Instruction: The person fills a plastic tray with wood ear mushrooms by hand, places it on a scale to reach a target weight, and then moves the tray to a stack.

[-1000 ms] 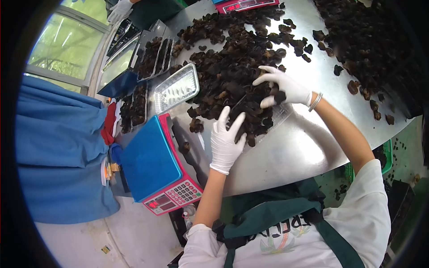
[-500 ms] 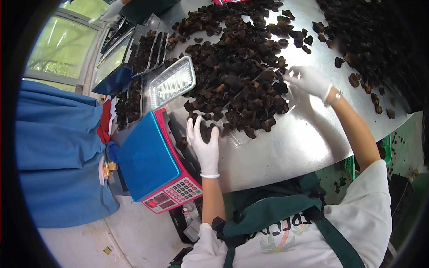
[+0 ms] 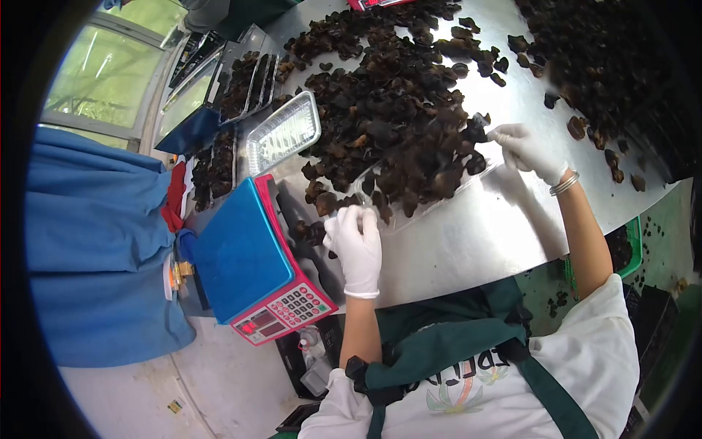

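Observation:
A clear plastic tray (image 3: pixel 439 205) heaped with dark wood ear mushrooms (image 3: pixel 431 157) sits on the metal table, its near rim showing below the heap. My left hand (image 3: pixel 355 249), in a white glove, is closed at the tray's left end, apparently on the rim; the fingertips are partly hidden. On the right side of the heap, my gloved right hand (image 3: pixel 528 152) has its fingers pinched together, with a dark wood ear piece (image 3: pixel 477 129) at the tips. Loose mushroom pieces (image 3: pixel 308 233) lie just left of my left hand.
A blue-topped scale (image 3: pixel 238 249) with a red body stands at the left. Behind it lies an unfilled clear tray (image 3: pixel 285 132), beside filled trays (image 3: pixel 238 84). Another mushroom pile (image 3: pixel 614 80) covers the far right. A co-worker's sleeve (image 3: pixel 208 13) shows at the top left.
My left hand has moved slightly right and closed from a spread grip. My right hand has shifted right and a little down, away from the heap.

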Motion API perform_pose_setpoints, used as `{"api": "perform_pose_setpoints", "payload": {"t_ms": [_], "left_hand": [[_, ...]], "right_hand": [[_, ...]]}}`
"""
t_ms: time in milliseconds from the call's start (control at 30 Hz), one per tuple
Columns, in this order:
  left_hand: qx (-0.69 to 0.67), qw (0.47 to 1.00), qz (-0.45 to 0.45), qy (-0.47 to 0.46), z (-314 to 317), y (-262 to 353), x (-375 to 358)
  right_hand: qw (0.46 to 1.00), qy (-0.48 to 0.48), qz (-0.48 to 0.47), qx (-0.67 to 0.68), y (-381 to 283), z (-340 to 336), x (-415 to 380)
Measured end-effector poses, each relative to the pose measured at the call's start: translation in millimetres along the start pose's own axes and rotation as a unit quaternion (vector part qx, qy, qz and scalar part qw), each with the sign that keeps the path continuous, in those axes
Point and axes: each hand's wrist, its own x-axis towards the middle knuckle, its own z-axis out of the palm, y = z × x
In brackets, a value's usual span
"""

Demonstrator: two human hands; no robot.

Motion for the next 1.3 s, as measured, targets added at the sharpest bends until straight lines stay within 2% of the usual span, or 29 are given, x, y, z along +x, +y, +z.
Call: {"api": "perform_pose_setpoints", "payload": {"t_ms": [33,167,233,333,433,567,600,667,767,867,1033,1133,1267,1300], "left_hand": [[-0.045,0.999,-0.013,-0.012,1.0,0.2,4.8],[-0.013,1.0,0.0,0.006,17.4,-17.4,17.8],[-0.023,1.0,0.013,-0.01,16.6,-12.5,10.3],[-0.085,0.993,0.061,0.056,22.6,-17.5,14.1],[-0.112,0.991,0.005,0.076,21.6,-17.9,21.1],[-0.05,0.993,0.027,0.102,26.4,0.2,33.8],[-0.042,0.995,0.005,0.088,25.3,11.0,34.7],[-0.044,0.991,0.0,0.124,31.6,-0.6,43.7],[-0.048,0.993,0.002,0.104,37.8,-10.1,50.4],[-0.098,0.99,0.005,0.098,27.5,-4.3,46.3],[-0.057,0.991,0.0,0.125,11.0,-9.8,58.9],[-0.094,0.986,-0.005,0.14,0.6,-13.0,56.9],[-0.035,0.984,0.02,0.173,-48.7,-21.3,37.0],[-0.035,0.984,-0.001,0.172,-65.1,-26.2,27.9]], "right_hand": [[1.0,0.008,-0.006,0.016,-1.4,-2.8,-2.4],[0.998,-0.005,0.013,0.067,-20.3,-10.7,-8.3],[0.997,0.002,-0.012,0.073,-16.7,-11.8,-5.1],[0.991,0.029,-0.059,0.113,-17.0,-5.6,-3.6],[0.982,0.052,-0.094,0.154,-19.4,0.8,0.7],[0.979,0.074,-0.112,0.152,-1.8,-3.0,32.3],[0.98,0.079,-0.115,0.144,-3.6,-3.7,34.1],[0.977,0.086,-0.128,0.147,-6.0,4.3,34.0],[0.97,0.111,-0.133,0.17,-12.5,5.7,33.3],[0.967,0.128,-0.141,0.171,-26.7,1.5,34.8],[0.967,0.109,-0.14,0.182,-40.2,13.0,38.0],[0.963,0.104,-0.157,0.191,-53.1,20.8,39.8],[0.954,0.057,-0.191,0.222,-64.8,41.8,38.0],[0.963,0.035,-0.171,0.206,-78.1,49.2,26.7]]}}
